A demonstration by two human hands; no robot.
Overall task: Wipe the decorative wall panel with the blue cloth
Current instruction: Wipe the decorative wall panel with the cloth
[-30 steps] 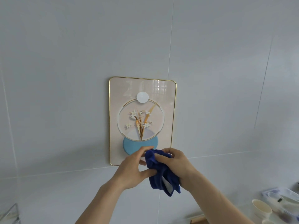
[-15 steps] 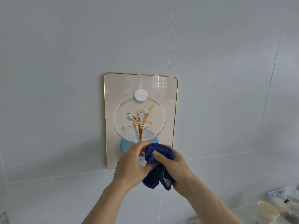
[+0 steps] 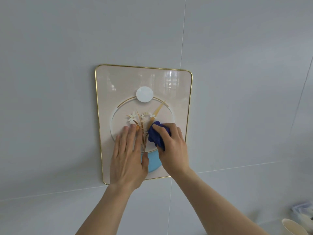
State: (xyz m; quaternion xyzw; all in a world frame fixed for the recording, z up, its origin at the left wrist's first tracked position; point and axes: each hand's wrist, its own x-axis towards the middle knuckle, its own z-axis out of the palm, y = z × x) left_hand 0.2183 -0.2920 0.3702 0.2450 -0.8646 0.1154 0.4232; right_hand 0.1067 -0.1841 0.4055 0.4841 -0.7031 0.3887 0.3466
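A cream decorative wall panel [image 3: 118,82] with a thin gold rim hangs on the grey tiled wall; it shows a ring, white flowers, a white disc and a light blue shape. My right hand [image 3: 172,150] presses a bunched dark blue cloth [image 3: 156,134] against the panel, just right of the flower stems. My left hand [image 3: 128,156] lies flat on the panel's lower left, fingers spread and holding nothing. Both hands hide part of the ring and the blue shape.
Grey wall tiles [image 3: 50,116] surround the panel. At the bottom right corner stand a cream cup [image 3: 293,226] and a clear plastic container [image 3: 303,211], both cut off by the frame edge.
Both hands held the cloth below the panel; now my left hand has let go and lies flat on the panel. My right hand has carried the cloth up onto it. The view moved closer.
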